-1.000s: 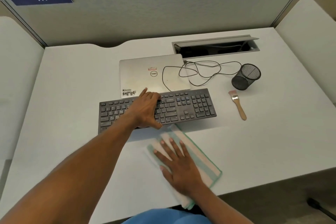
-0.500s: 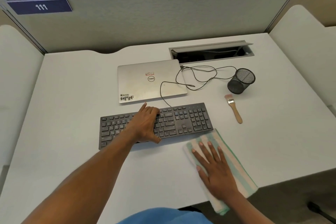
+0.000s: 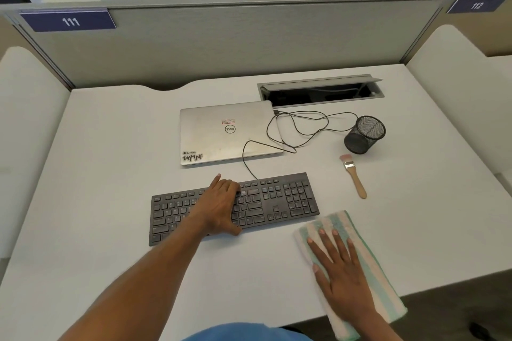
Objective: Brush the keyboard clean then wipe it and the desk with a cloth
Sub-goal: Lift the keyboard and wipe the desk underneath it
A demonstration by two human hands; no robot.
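Observation:
A black keyboard (image 3: 274, 202) lies across the middle of the white desk (image 3: 110, 174). My left hand (image 3: 220, 206) rests on its middle keys, thumb at the front edge and fingers loosely bent. To the right, near the desk's front edge, lies a folded white and green striped cloth (image 3: 368, 263). My right hand (image 3: 339, 274) presses flat on it with straight, spread fingers. A small wooden-handled brush (image 3: 354, 177) lies on the desk beyond the cloth, untouched.
A shut silver laptop (image 3: 227, 133) sits behind the keyboard, with a black cable (image 3: 299, 130) looping to the right. A black mesh pen cup (image 3: 364, 134) stands by the brush. An open cable hatch (image 3: 321, 90) and grey partition (image 3: 249, 44) bound the back.
My right hand has slid the cloth rightward along the desk's front, from below the keyboard's middle to beyond its right end. My left hand has stayed on the keyboard.

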